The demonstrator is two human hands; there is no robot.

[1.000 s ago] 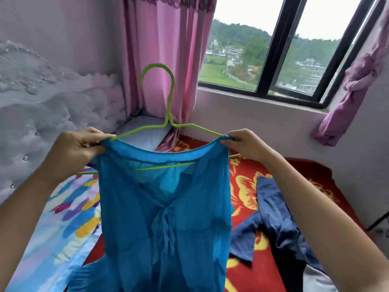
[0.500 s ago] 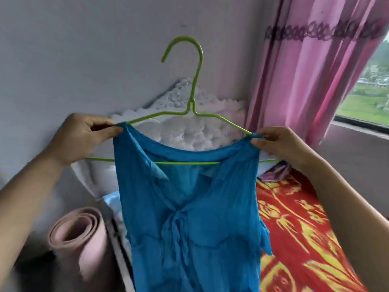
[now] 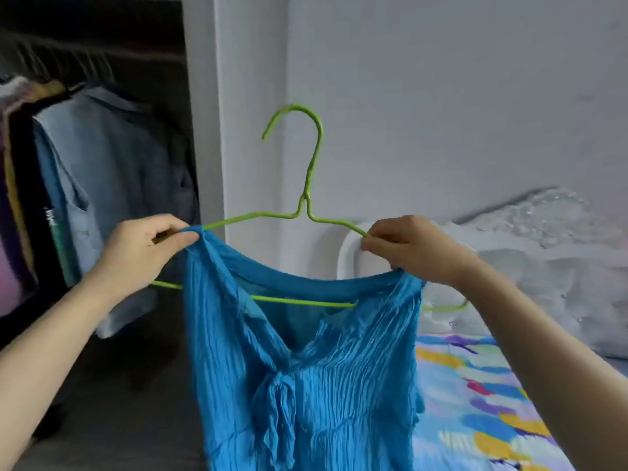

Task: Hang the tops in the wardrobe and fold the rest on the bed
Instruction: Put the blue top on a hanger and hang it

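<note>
With blue top [image 3: 306, 385] hanging from green hanger [image 3: 307, 198] in mid-air beside bed [image 3: 475, 385], left hand [image 3: 142, 246] pinching strap [image 3: 204, 234] against wire, right hand [image 3: 411, 246] pinching opposite shoulder: seat that side's fabric fully, hold level, then steer hook [image 3: 306, 112] leftward into wardrobe [image 3: 142, 35], beside hung clothes [image 3: 112, 171].

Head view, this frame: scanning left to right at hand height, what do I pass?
Hanging clothes in the wardrobe → left hand → blue top → right hand → tufted headboard. The green hanger spans both hands, so it is left out.
</note>
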